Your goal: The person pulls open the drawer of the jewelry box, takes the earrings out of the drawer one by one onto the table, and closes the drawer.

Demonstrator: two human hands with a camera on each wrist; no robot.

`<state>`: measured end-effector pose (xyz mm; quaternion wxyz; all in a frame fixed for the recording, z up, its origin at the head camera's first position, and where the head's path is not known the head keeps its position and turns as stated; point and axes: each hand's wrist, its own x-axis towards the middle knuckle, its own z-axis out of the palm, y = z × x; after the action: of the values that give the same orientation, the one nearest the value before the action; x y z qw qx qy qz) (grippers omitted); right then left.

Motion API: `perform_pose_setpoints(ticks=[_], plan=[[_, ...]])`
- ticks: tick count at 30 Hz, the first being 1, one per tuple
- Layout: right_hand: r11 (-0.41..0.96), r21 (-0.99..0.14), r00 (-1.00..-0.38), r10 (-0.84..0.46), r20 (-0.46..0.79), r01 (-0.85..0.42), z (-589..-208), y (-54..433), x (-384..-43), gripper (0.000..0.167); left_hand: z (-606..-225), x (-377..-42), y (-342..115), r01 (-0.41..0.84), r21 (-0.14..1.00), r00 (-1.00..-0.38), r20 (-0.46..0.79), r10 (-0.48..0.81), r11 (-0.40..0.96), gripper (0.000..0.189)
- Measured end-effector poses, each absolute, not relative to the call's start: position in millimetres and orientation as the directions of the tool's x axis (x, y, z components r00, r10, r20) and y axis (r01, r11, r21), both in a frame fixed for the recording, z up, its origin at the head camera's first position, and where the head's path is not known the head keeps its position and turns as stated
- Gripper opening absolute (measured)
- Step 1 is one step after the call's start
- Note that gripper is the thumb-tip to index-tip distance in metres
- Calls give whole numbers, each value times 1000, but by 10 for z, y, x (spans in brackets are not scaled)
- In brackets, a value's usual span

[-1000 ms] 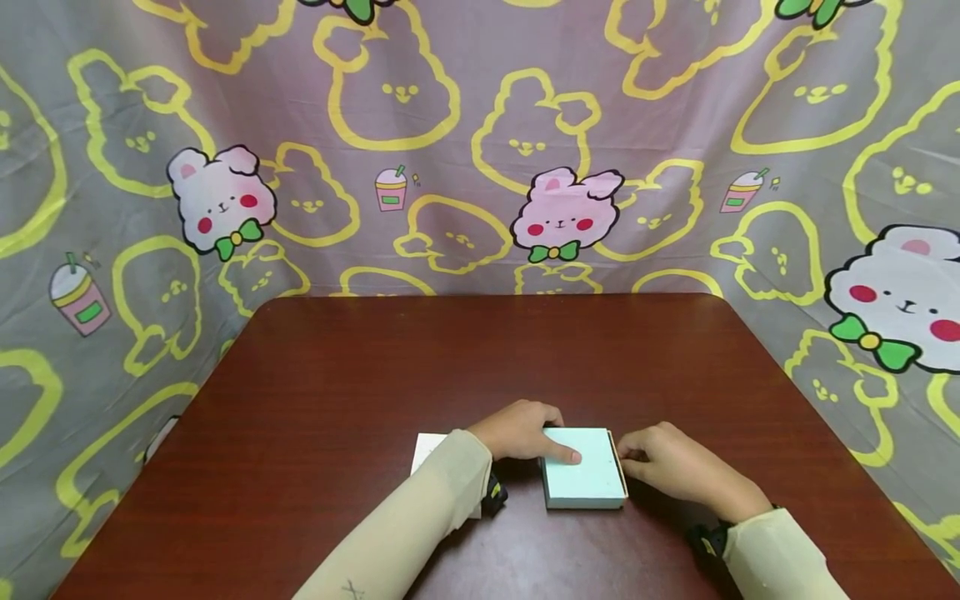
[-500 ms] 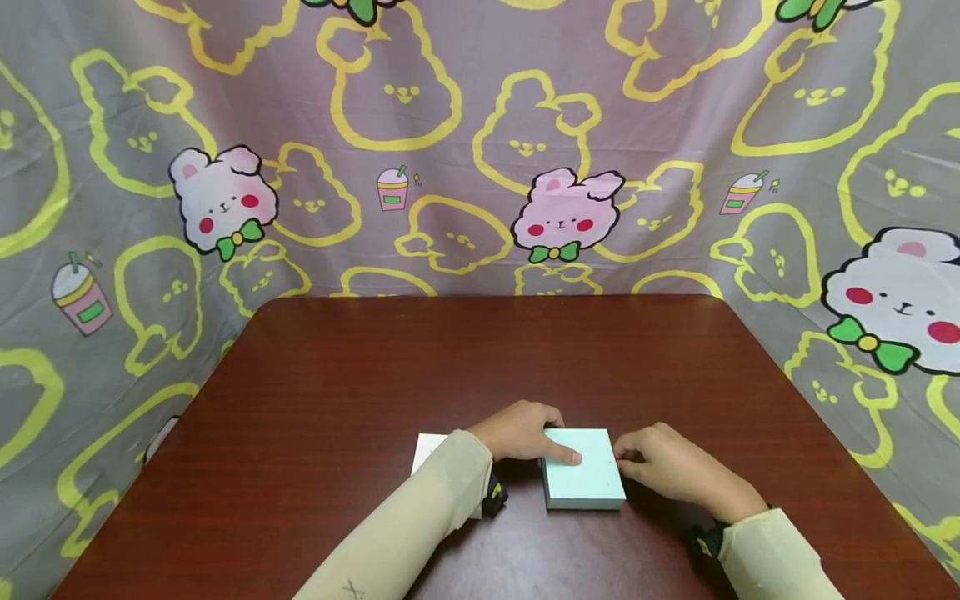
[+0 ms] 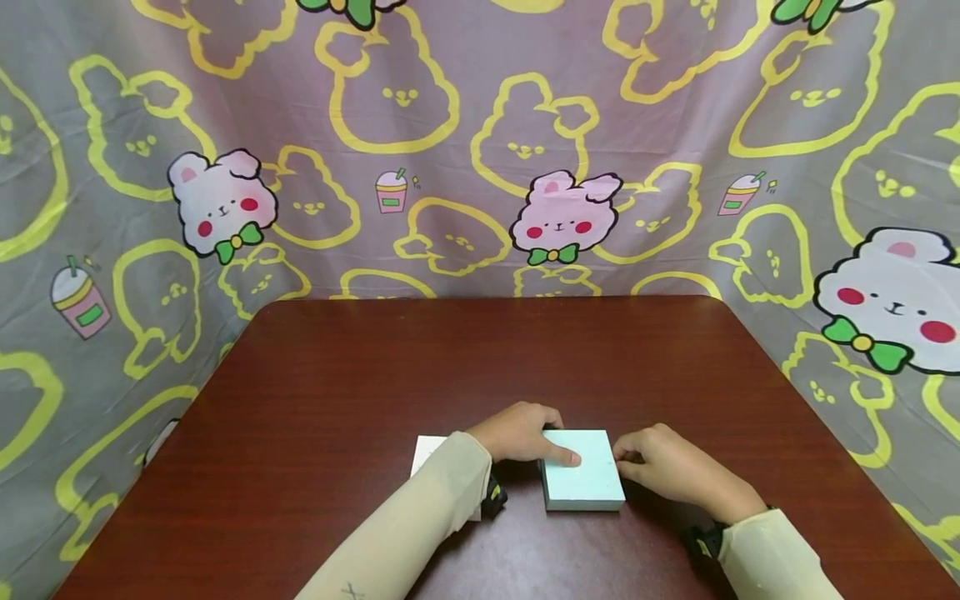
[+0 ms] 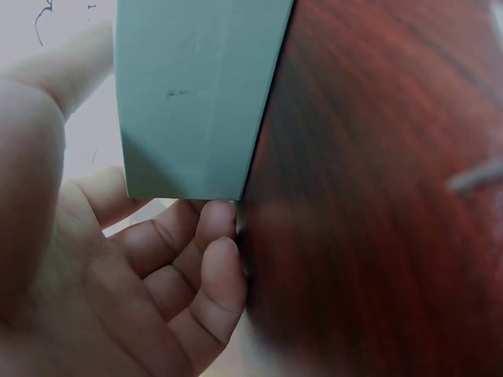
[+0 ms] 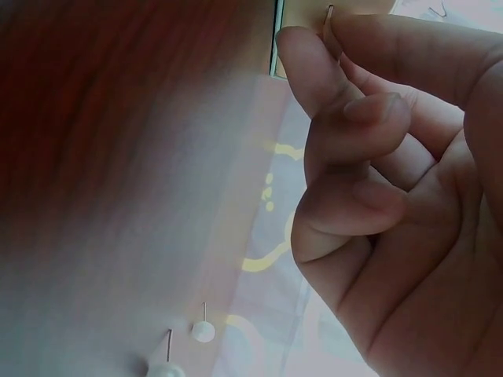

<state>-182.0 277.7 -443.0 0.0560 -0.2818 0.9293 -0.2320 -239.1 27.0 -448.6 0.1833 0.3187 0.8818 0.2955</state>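
Note:
A flat light-blue drawer box (image 3: 588,475) lies on the table in front of me. My left hand (image 3: 521,433) holds it from the left, the thumb on its top and the other fingers behind its far side. In the left wrist view the box's pale side (image 4: 196,102) stands above the curled fingers. At the box's right side is my right hand (image 3: 667,462). In the right wrist view its thumb and forefinger pinch a thin pull loop (image 5: 329,17) at the tan drawer front (image 5: 302,14), which sits within the blue outer edge.
A white sheet (image 3: 427,447) with dark marks lies partly under my left forearm. The brown table (image 3: 480,358) reaches back to a patterned cloth (image 3: 450,150). In the right wrist view, small white balls (image 5: 203,331) on thin stems show low down.
The tan drawer edge that stuck out at the box's right side has slid in level with the blue cover. My right hand has moved slightly left; the left hand stays put.

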Motion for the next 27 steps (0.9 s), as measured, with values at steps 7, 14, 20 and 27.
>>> perform_pose_setpoints(ticks=[7, 14, 20, 27], plan=[[737, -468, -838, -545, 16, -488, -4424, 2790, -1812, 16, -4469, -2364, 277, 476, 605, -742, -113, 660, 639, 51], [734, -471, -837, -547, 18, -490, -4425, 2801, -1792, 14, -4469, -2319, 289, 479, 570, -776, -81, 626, 668, 48], [737, -469, -840, -542, 18, -486, -4390, 2798, -1788, 11, -4422, -2328, 274, 483, 583, -776, -62, 628, 654, 44], [735, -483, -848, -529, 28, -475, -4360, 2795, -1785, 12, -4377, -2342, 265, 534, 562, -783, 48, 620, 632, 36]])
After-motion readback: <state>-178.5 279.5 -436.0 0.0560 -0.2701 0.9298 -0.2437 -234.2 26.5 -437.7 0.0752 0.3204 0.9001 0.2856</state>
